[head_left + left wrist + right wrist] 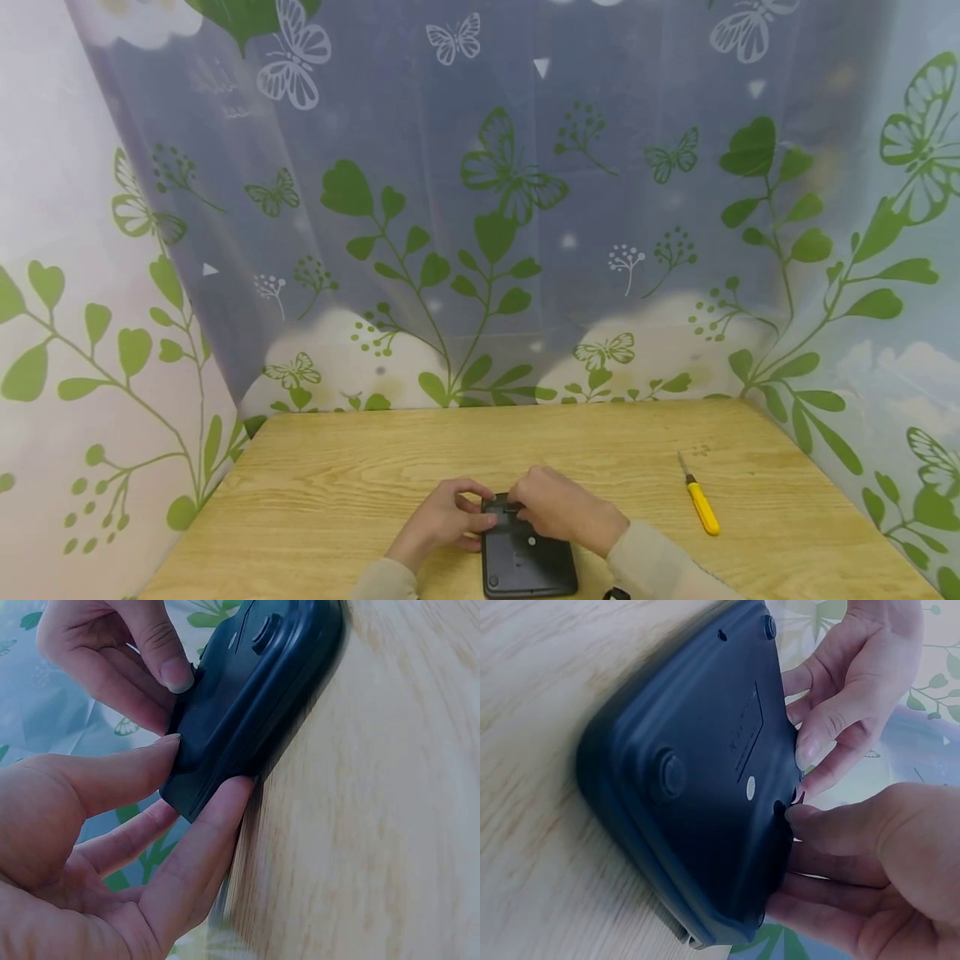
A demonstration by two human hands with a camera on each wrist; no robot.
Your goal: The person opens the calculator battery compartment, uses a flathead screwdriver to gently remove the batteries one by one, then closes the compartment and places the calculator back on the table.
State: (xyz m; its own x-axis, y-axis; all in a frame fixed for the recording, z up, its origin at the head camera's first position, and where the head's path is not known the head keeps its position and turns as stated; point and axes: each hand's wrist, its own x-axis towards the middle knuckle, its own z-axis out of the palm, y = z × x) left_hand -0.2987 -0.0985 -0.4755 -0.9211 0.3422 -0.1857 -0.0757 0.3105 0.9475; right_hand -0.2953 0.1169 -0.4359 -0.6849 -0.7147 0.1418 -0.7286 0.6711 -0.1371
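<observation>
A black calculator (528, 554) lies underside up on the wooden table, showing round feet, a small white round sticker (751, 788) and a label outline. My left hand (450, 521) holds its far left corner, the thumb on the upturned face and fingers along the side. At the far edge my right hand (558, 508) pinches, its thumb beside a dark opening (780, 809). A thin dark piece (802, 797) sticks up by that thumb; whether it is a cover's edge I cannot tell. The right fingertips are partly hidden.
A screwdriver (702, 504) with a yellow handle lies at the right of the table (337, 467), its tip pointing away. Several tiny screw-like bits (701, 450) lie near that tip. A printed curtain (420, 250) hangs behind the table and at both sides.
</observation>
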